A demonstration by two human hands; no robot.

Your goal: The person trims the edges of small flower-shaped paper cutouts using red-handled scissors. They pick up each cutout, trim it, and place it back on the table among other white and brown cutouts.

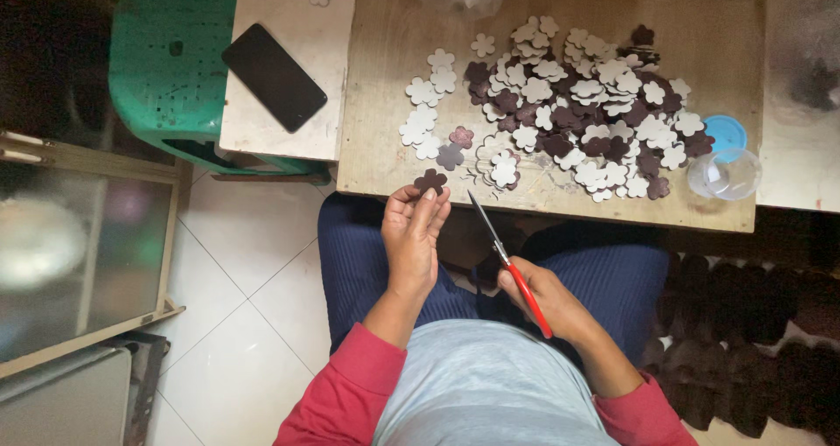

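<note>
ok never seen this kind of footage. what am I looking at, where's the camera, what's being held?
There is no machine here: a person works with bare hands, and the one camera sits on their head, looking down over their lap. The left hand pinches a dark flower-shaped cutout at the fingertips. The right hand holds red-handled scissors, blades pointing up toward the wooden table. On that table lies a pile of white and dark flower cutouts, with a clear cup and blue lid at its right. A black phone lies on the surface to the left, over a green stool.
</note>
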